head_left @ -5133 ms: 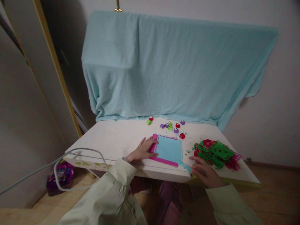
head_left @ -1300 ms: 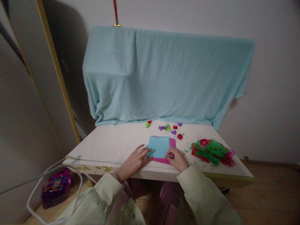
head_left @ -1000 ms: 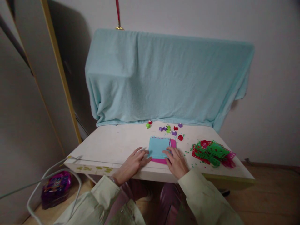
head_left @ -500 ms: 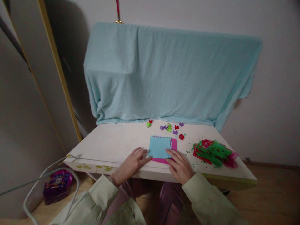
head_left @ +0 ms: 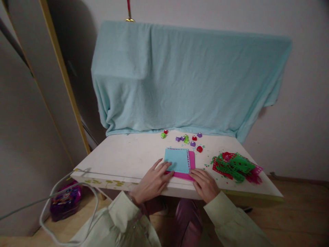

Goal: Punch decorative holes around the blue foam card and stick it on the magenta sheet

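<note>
A light blue sheet [head_left: 177,161] with small holes along its top, right and bottom edges lies on a slightly larger pink sheet [head_left: 192,159]. The pink one shows at the right and along the bottom. My left hand [head_left: 154,180] is open, its fingers stretched over the lower left part of the blue sheet and its thumb near the bottom edge. At the lower right corner, my right hand [head_left: 205,184] lies with extended fingertips touching the sheets. Whether any finger reaches beneath them cannot be seen.
Behind the sheets stand several small red, green and purple punches [head_left: 193,143]. Perforated green, red and pink scraps [head_left: 235,167] lie in a pile at the right, with tiny bits around them. A light blue cloth [head_left: 192,82] hangs behind the white table [head_left: 123,156]. A pale cable [head_left: 51,195] loops at the left.
My left hand has moved right, further onto the blue sheet. My right hand has slid right and down, off the blue sheet's middle to its lower right corner.
</note>
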A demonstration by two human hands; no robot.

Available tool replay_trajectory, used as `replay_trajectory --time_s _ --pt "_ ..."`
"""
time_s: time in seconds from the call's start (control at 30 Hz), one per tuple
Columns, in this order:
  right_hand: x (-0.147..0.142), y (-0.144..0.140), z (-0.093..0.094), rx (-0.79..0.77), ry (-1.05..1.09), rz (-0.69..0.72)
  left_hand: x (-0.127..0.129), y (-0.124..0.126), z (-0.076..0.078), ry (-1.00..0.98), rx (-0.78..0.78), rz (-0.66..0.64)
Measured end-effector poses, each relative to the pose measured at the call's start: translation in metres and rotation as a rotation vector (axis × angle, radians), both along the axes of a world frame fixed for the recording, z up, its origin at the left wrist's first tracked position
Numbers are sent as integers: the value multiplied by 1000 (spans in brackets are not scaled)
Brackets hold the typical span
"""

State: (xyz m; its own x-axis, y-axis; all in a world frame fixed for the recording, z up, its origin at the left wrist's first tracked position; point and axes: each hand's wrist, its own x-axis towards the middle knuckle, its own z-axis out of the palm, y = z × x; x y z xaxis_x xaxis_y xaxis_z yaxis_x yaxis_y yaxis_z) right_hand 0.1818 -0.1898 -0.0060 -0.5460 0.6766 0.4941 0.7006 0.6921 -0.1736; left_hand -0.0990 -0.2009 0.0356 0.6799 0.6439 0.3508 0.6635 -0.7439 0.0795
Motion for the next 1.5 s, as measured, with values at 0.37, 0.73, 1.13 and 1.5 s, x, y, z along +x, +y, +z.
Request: replay_trajectory --time_s 0.37,0.73,1.13,1.5 --pt "-1 -2 0 4 -13 -24 19 3 -5 -33 -19 2" --pt "-8 -2 3 -6 -30 -60 -57 1 -21 46 -18 87" --pt "-79 -6 23 10 -84 10 -58 0 -26 24 -39 72" --pt "-67 -1 14 4 -84 45 -4 -6 -14 -84 -111 67"
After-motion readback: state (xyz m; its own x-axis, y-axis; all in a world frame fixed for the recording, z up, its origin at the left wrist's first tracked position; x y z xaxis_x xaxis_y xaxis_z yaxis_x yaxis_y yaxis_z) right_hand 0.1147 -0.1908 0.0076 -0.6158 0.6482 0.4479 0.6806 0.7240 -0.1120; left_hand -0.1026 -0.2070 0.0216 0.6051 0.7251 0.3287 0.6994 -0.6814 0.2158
